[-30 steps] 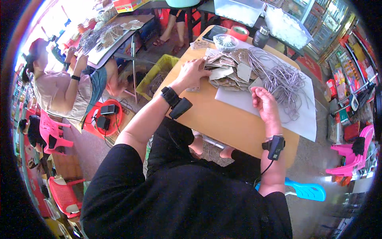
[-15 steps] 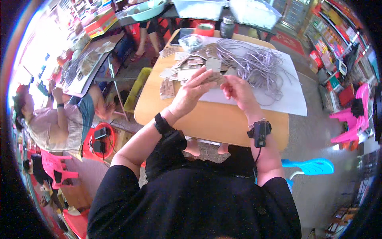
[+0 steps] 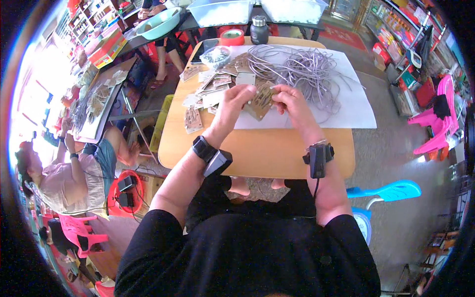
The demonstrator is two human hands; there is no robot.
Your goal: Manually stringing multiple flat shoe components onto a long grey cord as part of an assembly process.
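Note:
Between both hands I hold up a brown printed card [image 3: 261, 105], tilted so that it stands like a diamond above the white sheet. My left hand [image 3: 232, 108] pinches its left corner between thumb and fingers. At the opposite corner, the fingers of my right hand [image 3: 294, 104] are closed on it. Just past my left hand lies a loose heap of brown and pale cards [image 3: 213, 88]. A tangled bundle of grey-purple cords [image 3: 309, 69] spreads beyond my right hand.
A clear tub of small pieces [image 3: 215, 57], a red tape roll [image 3: 232, 37] and a dark bottle [image 3: 259, 30] stand along the far side of the wooden table [image 3: 257, 161]. To the left, a seated person [image 3: 64, 180] works at another table. A blue chair [image 3: 391, 191] is at right.
My left hand has gone from flat, stretched fingers over the card to a pinch at its corner. The card now faces up, more visible between my hands. My view has shifted slightly.

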